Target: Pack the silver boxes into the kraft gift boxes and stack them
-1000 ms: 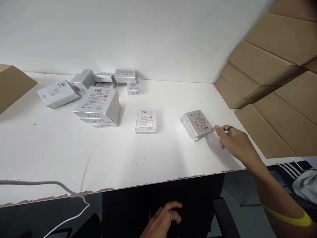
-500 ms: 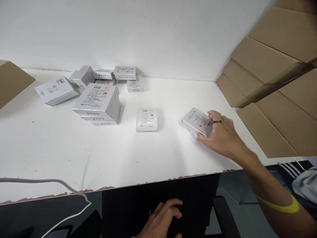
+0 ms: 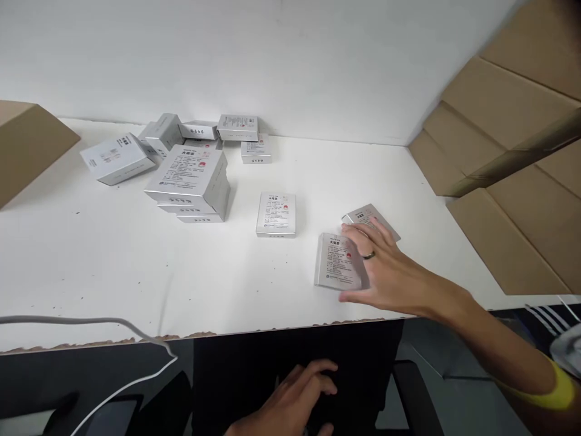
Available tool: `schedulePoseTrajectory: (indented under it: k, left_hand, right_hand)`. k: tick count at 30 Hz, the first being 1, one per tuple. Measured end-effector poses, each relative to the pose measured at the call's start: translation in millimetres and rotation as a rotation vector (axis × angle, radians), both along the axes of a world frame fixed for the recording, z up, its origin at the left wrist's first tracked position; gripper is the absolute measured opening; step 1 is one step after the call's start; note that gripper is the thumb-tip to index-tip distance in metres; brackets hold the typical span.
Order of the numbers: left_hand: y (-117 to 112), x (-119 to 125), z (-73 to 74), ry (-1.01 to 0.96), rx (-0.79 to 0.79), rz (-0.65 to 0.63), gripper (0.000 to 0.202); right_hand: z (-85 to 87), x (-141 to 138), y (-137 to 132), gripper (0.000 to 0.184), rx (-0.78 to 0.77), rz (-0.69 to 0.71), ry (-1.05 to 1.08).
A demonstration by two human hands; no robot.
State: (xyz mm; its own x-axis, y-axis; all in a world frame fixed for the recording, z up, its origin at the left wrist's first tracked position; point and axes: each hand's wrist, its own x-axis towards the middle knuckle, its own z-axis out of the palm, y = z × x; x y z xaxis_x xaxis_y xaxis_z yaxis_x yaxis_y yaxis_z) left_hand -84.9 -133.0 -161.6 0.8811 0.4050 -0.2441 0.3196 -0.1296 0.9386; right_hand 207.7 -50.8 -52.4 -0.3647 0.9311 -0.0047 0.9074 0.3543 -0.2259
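My right hand (image 3: 376, 263) reaches over the table from the right, a ring on one finger. Its thumb and a finger span the lower and upper edges of a small silver box (image 3: 336, 263) with printed text, lying face up and slightly blurred. Behind those fingers, partly covered by the hand, lies another silver box (image 3: 363, 215), turned at an angle. A third silver box (image 3: 276, 215) lies flat to the left, apart from the hand. Below the table edge, my left hand (image 3: 299, 393) rests over dark clothing, fingers loosely bent and apart, with nothing visible in it.
Left of centre stands a stack of silver boxes (image 3: 186, 172), with several more boxes (image 3: 238, 126) piled loosely behind it. Brown cardboard (image 3: 512, 133) leans at the right; another cardboard piece (image 3: 31, 145) is at the left. A cable (image 3: 91, 320) crosses the table's (image 3: 218, 303) front left.
My right hand has moved left and nearer the table's front edge. Two silver boxes that overlapped at the hand now lie side by side. My left hand has hardly moved.
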Motion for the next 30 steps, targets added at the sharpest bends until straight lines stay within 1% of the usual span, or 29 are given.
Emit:
schedulePoseTrajectory:
  k: [2, 4, 6, 7, 9, 12, 14, 15, 17, 19, 21, 23, 25, 28, 30]
  left_hand:
    - [-0.4, 2.6, -0.2, 0.008, -0.016, -0.042, 0.043]
    - [-0.2, 5.9, 0.6, 0.039, -0.043, -0.082, 0.040]
    - [0.5, 9.4, 1.8, 0.073, -0.060, -0.116, 0.039]
    - [0.8, 11.2, 2.4, 0.085, -0.057, -0.127, 0.039]
    - [0.9, 14.7, 3.0, 0.094, -0.034, -0.146, 0.037]
    - [-0.8, 18.8, 1.8, 0.086, 0.036, -0.164, 0.030]
    - [-2.9, 19.8, -0.8, 0.085, 0.088, -0.160, 0.029]
    - [-4.0, 19.6, -2.7, 0.087, 0.104, -0.155, 0.030]
    - [-6.0, 17.3, -8.2, 0.083, 0.113, -0.149, 0.031]
    - [-7.5, 13.2, -15.8, 0.051, 0.105, -0.134, 0.029]
    - [-9.0, 8.7, -25.1, -0.021, 0.097, -0.110, 0.026]
    - [-10.8, 5.0, -35.5, -0.097, 0.090, -0.085, 0.023]
    - [-12.9, 2.9, -45.6, -0.150, 0.082, -0.077, 0.023]
    - [-15.6, 1.4, -56.7, -0.172, 0.072, -0.066, 0.023]
    - [-16.5, 0.1, -59.5, -0.166, 0.080, -0.051, 0.024]
  right_hand:
    - [-2.1, -12.0, 0.4, 0.099, -0.011, 0.101, 0.026]
    - [0.0, -18.3, 1.9, 0.089, -0.068, 0.203, 0.065]
    - [5.4, -21.4, 7.4, 0.083, -0.108, 0.257, 0.096]
    - [9.2, -22.7, 13.0, 0.080, -0.100, 0.263, 0.104]
    - [17.4, -27.5, 30.8, 0.074, -0.038, 0.251, 0.119]
    - [25.0, -42.3, 70.7, 0.070, 0.110, 0.197, 0.165]
    - [21.1, -54.8, 99.5, 0.072, 0.181, 0.163, 0.193]
    - [16.2, -60.5, 112.4, 0.073, 0.156, 0.154, 0.200]
    - [2.8, -68.4, 132.2, 0.074, 0.006, 0.136, 0.222]
    - [-9.9, -70.9, 142.2, 0.076, -0.159, 0.114, 0.248]
    - [-16.7, -69.0, 144.8, 0.078, -0.218, 0.096, 0.273]
    - [-16.7, -65.9, 145.7, 0.079, -0.222, 0.098, 0.273]
    - [-13.1, -65.0, 150.5, 0.078, -0.210, 0.108, 0.268]
    - [-10.6, -72.6, 168.4, 0.077, -0.102, 0.127, 0.301]
    - [-13.4, -83.0, 183.4, 0.079, -0.047, 0.139, 0.349]
